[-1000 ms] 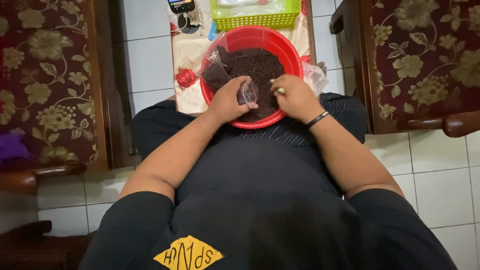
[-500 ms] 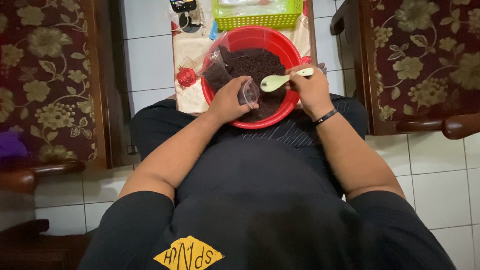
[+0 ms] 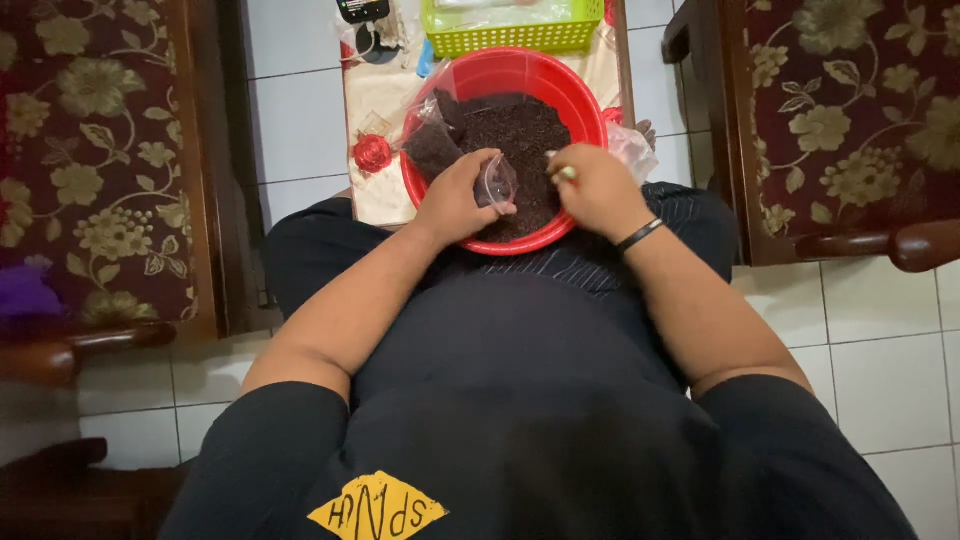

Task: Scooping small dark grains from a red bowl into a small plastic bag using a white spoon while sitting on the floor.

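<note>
Spoon [image 3: 566,174] mostly hidden in right hand [image 3: 596,190]; green basket [image 3: 520,36] cut off.

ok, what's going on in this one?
A seated person works over a red basin of dark crumbly material on their lap. The left hand holds a small clear plastic bag open. The right hand grips a pale spoon beside it. A green basket sits beyond the basin.

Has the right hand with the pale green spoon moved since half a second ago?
Yes. The right hand has come back from the far right rim of the red bowl toward the small clear bag in the left hand.
</note>
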